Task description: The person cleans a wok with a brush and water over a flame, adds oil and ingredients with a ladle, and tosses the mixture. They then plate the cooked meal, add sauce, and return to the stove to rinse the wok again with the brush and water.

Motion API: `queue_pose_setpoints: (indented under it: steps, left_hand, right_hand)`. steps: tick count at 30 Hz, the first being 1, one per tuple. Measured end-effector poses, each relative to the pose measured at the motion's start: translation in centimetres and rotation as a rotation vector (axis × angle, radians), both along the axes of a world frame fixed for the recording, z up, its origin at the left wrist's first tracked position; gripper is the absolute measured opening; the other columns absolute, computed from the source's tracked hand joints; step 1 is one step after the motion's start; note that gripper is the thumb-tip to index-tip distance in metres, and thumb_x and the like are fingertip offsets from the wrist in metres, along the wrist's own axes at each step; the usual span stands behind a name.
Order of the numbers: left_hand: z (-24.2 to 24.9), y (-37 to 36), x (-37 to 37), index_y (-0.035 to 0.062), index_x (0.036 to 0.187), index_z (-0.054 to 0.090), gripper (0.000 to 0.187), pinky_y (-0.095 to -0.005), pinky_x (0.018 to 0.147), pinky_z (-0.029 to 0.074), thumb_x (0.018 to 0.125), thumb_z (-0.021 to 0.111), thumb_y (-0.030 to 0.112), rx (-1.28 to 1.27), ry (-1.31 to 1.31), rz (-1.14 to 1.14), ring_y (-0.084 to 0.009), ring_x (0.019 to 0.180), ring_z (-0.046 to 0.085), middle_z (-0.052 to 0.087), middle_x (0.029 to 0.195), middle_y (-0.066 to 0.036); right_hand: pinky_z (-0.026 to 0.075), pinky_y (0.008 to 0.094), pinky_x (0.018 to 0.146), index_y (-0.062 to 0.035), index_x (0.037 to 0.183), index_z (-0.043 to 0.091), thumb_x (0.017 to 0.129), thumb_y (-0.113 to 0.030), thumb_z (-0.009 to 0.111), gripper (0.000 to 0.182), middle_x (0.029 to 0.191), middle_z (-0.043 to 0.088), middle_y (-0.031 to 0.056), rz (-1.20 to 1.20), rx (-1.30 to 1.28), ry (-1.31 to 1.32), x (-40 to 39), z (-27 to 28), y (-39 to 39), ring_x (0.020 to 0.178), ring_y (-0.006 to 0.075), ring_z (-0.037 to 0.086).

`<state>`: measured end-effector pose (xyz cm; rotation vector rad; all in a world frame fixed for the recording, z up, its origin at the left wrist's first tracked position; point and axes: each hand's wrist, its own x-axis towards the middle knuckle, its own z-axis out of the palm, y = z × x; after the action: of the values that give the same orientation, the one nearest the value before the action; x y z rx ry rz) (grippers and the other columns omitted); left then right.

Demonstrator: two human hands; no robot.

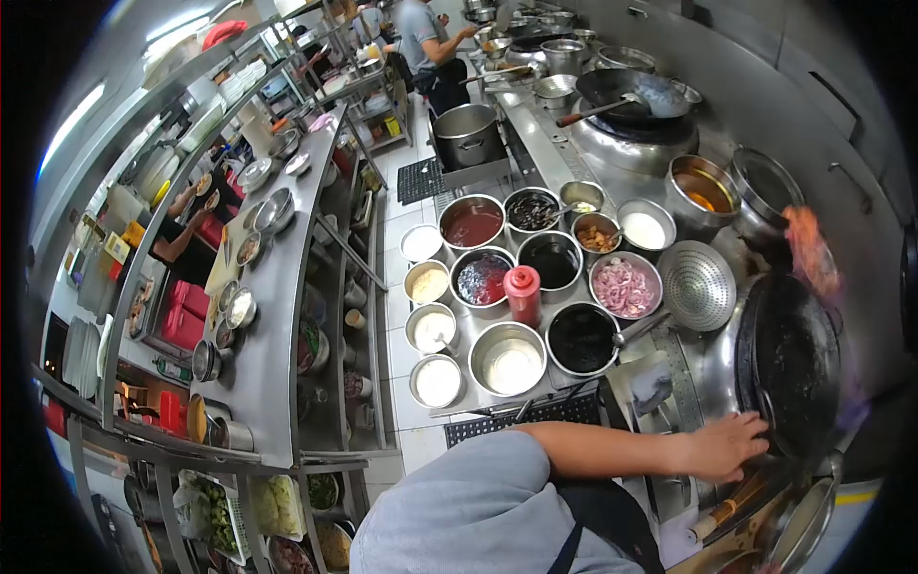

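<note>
My left hand (729,448) reaches out from a grey sleeve (469,502) to the near side of a dark wok (792,368). Its fingers are spread, with the fingertips right at the rim. Orange flame (811,251) flares beside the far edge of the wok, and the wok's black inside has pale specks. Below this hand lies a wooden handle (727,512) next to a round metal pan (805,524), partly cut off by the view. A perforated ladle (699,285) rests across the pots just left of the wok. My right hand is out of view.
Pots of sauces crowd the counter around a red squeeze bottle (523,295), with a bowl of sliced onions (625,286) nearby. Another wok (631,96) sits farther along the stove. A steel shelf counter (287,277) runs along the left. One person (427,48) stands at the back.
</note>
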<state>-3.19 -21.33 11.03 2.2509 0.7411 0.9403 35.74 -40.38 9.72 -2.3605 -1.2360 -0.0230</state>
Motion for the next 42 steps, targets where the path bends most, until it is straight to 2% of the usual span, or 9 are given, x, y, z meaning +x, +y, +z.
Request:
queue_pose_setpoints:
  steps: [3, 9, 12, 19, 23, 27, 29, 31, 42]
  left_hand:
    - [0.4, -2.6, -2.0, -0.0004, 0.127, 0.055, 0.061, -0.0494, 0.105, 0.036, 0.075, 0.077, 0.023, -0.042, -0.099, -0.106, -0.041, 0.131, 0.039, 0.045, 0.135, -0.023]
    - [-0.1, -3.4, -7.0, -0.0008, 0.119, 0.057, 0.047, -0.0465, 0.099, 0.04, 0.079, 0.073, 0.018, -0.056, -0.204, -0.079, -0.0379, 0.117, 0.048, 0.05, 0.122, -0.019]
    - [0.0, -3.3, -9.1, -0.0004, 0.118, 0.057, 0.042, -0.0444, 0.098, 0.041, 0.081, 0.071, 0.016, -0.067, -0.208, -0.043, -0.0357, 0.114, 0.05, 0.052, 0.12, -0.017]
    - [0.1, -3.9, -15.7, 0.0012, 0.122, 0.057, 0.041, -0.0448, 0.098, 0.043, 0.087, 0.068, 0.02, -0.214, -0.119, 0.084, -0.0355, 0.116, 0.053, 0.056, 0.119, -0.016]
    - [1.7, -3.8, -17.2, 0.0022, 0.124, 0.057, 0.041, -0.0427, 0.095, 0.046, 0.089, 0.068, 0.02, -0.215, -0.098, 0.113, -0.0347, 0.111, 0.058, 0.059, 0.117, -0.015]
    - [3.2, -4.4, -18.7, 0.0024, 0.122, 0.06, 0.039, -0.0409, 0.092, 0.049, 0.089, 0.07, 0.02, -0.197, -0.105, 0.222, -0.0351, 0.107, 0.061, 0.062, 0.115, -0.016]
    - [3.9, -5.0, -19.3, 0.0022, 0.122, 0.061, 0.038, -0.0409, 0.093, 0.049, 0.089, 0.07, 0.02, -0.221, -0.072, 0.313, -0.0355, 0.107, 0.061, 0.063, 0.116, -0.017]
    - [3.5, -4.9, -19.3, 0.0021, 0.121, 0.062, 0.038, -0.0418, 0.094, 0.049, 0.089, 0.071, 0.021, -0.223, -0.032, 0.376, -0.0358, 0.109, 0.062, 0.065, 0.117, -0.017]
    - [1.4, -10.0, -21.4, 0.0071, 0.126, 0.063, 0.036, -0.0328, 0.083, 0.05, 0.091, 0.066, 0.01, -0.367, 0.048, 0.685, -0.0288, 0.089, 0.065, 0.068, 0.105, -0.014]
  right_hand:
    - [0.049, 0.034, 0.091, 0.0057, 0.132, 0.048, 0.097, -0.02, 0.06, 0.045, 0.124, 0.06, 0.0235, 0.527, -0.243, 0.486, 3.8, -16.2, 5.3, 0.107, 0.0332, 0.063]
    - [0.045, 0.0508, 0.095, 0.0009, 0.142, 0.043, 0.088, -0.025, 0.067, 0.065, 0.126, 0.06, 0.0284, 0.091, -0.47, -0.344, -10.3, -16.0, 6.1, 0.117, 0.0462, 0.055]
    - [0.049, 0.0435, 0.09, -0.0027, 0.142, 0.044, 0.089, -0.023, 0.065, 0.06, 0.126, 0.06, 0.021, -0.246, -0.627, 0.13, -10.7, -14.7, 7.4, 0.118, 0.0368, 0.056]
    - [0.048, 0.0345, 0.087, -0.0006, 0.129, 0.055, 0.099, -0.019, 0.054, 0.035, 0.11, 0.061, 0.0133, -0.14, 0.538, 1.624, -13.6, 1.2, 1.4, 0.101, 0.0241, 0.058]
    - [0.05, 0.0338, 0.083, -0.0101, 0.147, 0.042, 0.091, -0.017, 0.063, 0.061, 0.127, 0.06, 0.0105, 0.153, 0.326, 0.875, -13.2, 7.5, 10.3, 0.111, 0.0239, 0.06]
    - [0.048, 0.027, 0.055, -0.0074, 0.138, 0.053, 0.092, -0.009, 0.063, 0.048, 0.104, 0.065, 0.0072, 0.278, -0.214, 0.387, -10.9, 9.8, 20.8, 0.07, 0.0116, 0.058]
    - [0.053, 0.0358, 0.086, -0.0027, 0.123, 0.065, 0.085, -0.015, 0.07, 0.04, 0.111, 0.069, 0.0178, 0.577, -0.213, -0.02, -11.4, 8.4, 25.7, 0.1, 0.0267, 0.068]
    - [0.049, 0.0421, 0.093, -0.0045, 0.117, 0.068, 0.086, -0.042, 0.067, 0.048, 0.117, 0.067, 0.0201, 0.562, -0.384, -0.148, -9.8, 3.0, 33.0, 0.11, 0.0374, 0.064]
    - [0.055, 0.0472, 0.083, -0.0153, 0.107, 0.073, 0.084, -0.024, 0.06, 0.028, 0.103, 0.072, 0.0168, 0.349, -0.405, -0.227, -6.6, 3.2, 37.2, 0.096, 0.0363, 0.069]
